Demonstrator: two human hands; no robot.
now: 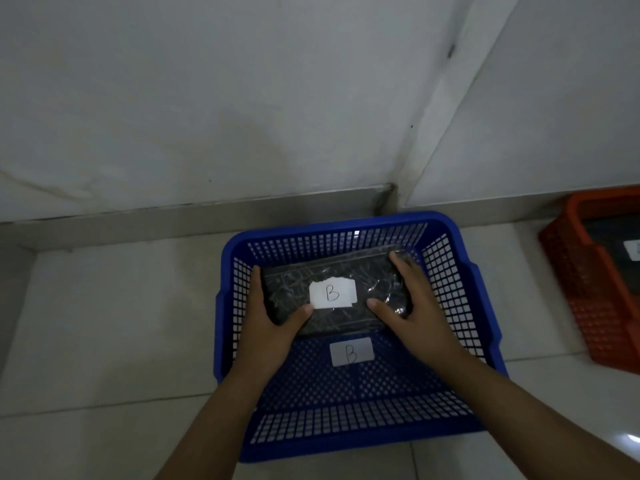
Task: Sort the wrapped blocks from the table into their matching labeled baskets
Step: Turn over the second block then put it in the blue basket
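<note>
A dark block wrapped in clear plastic (346,278) carries a white paper label marked B. It is inside the blue mesh basket (450,292), in the far half, low over the bottom. My left hand (266,313) grips its left end and my right hand (412,303) grips its right end. On the basket's floor, just in front of the block, lies a white label marked B (351,352). Whether the block rests on the basket's bottom I cannot tell.
The blue basket stands on a pale tiled floor (104,323) near a wall corner (391,192). To the right an orange mesh basket (588,289) holds a dark wrapped block with a white label, partly cut off by the frame edge.
</note>
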